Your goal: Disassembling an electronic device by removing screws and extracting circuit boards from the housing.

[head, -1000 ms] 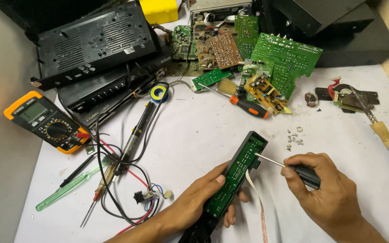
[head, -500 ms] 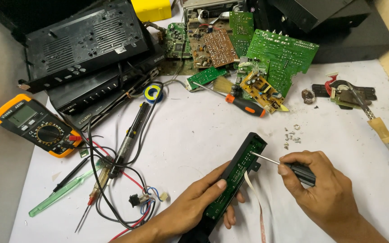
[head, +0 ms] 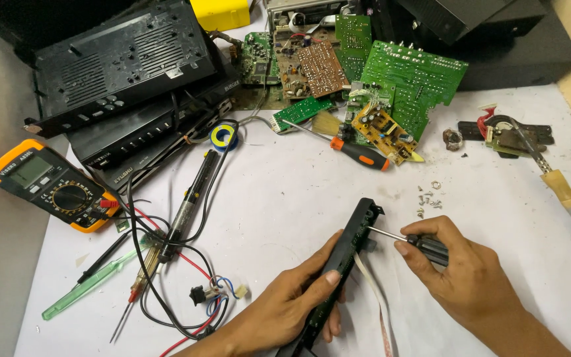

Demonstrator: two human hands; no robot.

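On white paper, left hand [head: 292,301] holds black panel [head: 342,261]; right hand [head: 460,274] grips screwdriver [head: 411,240].

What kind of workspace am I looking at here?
Most likely an electronics repair bench: loose green circuit boards piled at the back, an orange-cased multimeter and a soldering iron on the white tabletop, while the right hand works a screwdriver.
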